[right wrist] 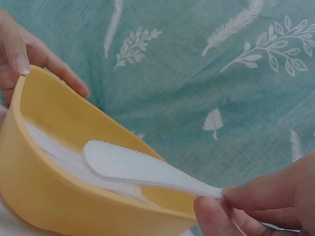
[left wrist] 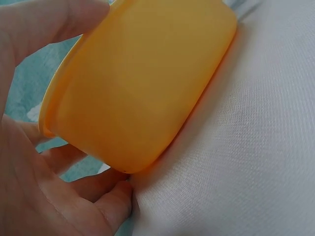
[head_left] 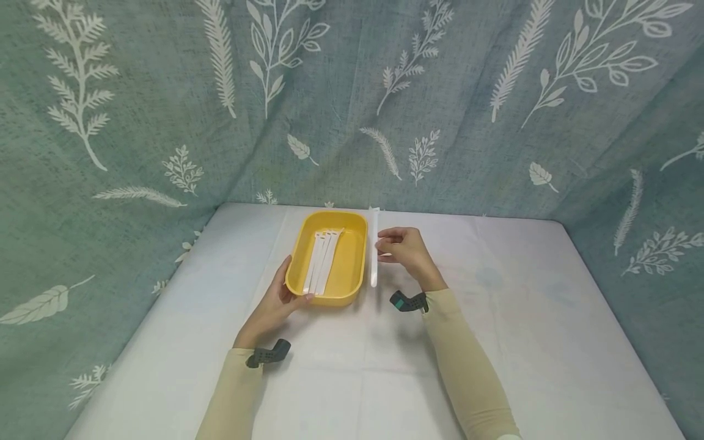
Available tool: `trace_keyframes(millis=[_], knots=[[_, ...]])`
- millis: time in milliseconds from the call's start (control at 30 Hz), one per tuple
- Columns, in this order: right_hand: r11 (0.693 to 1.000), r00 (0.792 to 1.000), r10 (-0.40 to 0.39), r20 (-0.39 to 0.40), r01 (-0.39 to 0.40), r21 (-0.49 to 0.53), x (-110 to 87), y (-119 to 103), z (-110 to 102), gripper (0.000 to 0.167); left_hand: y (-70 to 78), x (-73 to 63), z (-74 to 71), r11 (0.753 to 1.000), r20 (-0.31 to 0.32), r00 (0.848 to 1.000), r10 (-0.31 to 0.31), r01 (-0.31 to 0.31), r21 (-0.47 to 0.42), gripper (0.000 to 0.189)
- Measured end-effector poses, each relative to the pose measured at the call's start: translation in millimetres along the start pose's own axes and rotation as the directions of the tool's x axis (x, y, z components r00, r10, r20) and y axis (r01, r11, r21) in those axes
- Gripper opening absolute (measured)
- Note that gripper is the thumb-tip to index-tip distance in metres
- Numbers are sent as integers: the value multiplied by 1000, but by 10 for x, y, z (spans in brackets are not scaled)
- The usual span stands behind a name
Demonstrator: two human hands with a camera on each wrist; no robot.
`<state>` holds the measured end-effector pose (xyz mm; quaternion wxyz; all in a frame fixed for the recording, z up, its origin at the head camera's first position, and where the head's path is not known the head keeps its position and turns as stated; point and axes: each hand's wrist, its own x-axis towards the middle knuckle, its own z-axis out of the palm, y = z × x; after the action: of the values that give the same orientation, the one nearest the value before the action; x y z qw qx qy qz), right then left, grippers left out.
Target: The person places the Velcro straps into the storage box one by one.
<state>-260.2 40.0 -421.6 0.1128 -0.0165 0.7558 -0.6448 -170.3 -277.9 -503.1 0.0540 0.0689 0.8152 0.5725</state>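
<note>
A yellow plastic tub [head_left: 349,263] stands on the white cloth. My left hand [head_left: 277,308] grips its near left corner, thumb at the rim and fingers round the side; the left wrist view shows the tub wall [left wrist: 142,78] close up. Several white plastic knives [head_left: 320,263] lie lengthwise in the tub's left part. Just beyond the tub's right side, my right hand [head_left: 406,249] pinches one white plastic knife [head_left: 374,263] between thumb and fingers. In the right wrist view that knife [right wrist: 133,164] shows a rounded tip and serrated edge.
White cloth [head_left: 467,342] covers the table around the tub. A green-blue curtain with white leaf prints [head_left: 341,91] hangs behind the table's far edge and along both sides.
</note>
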Motion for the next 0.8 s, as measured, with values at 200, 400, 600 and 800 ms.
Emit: trace_keyframes(millis=[200, 400, 600, 800], knots=[[1000, 1000, 10, 11, -10, 20, 21, -13, 28, 29, 22, -22, 7, 1000, 4, 1000, -8, 9, -16, 114], [1000, 1000, 3, 11, -3, 15, 52, -27, 64, 29, 40, -33, 11, 1000, -4, 1000, -23, 23, -8, 114], [1000, 1000, -3, 25, 2, 19, 83, -70, 120, 30, 41, -35, 11, 1000, -8, 1000, -17, 17, -6, 114], [1000, 999, -11, 39, 10, 27, 128, -116, 194, 34, 33, -31, 23, 999, -15, 999, -32, 33, 11, 116]])
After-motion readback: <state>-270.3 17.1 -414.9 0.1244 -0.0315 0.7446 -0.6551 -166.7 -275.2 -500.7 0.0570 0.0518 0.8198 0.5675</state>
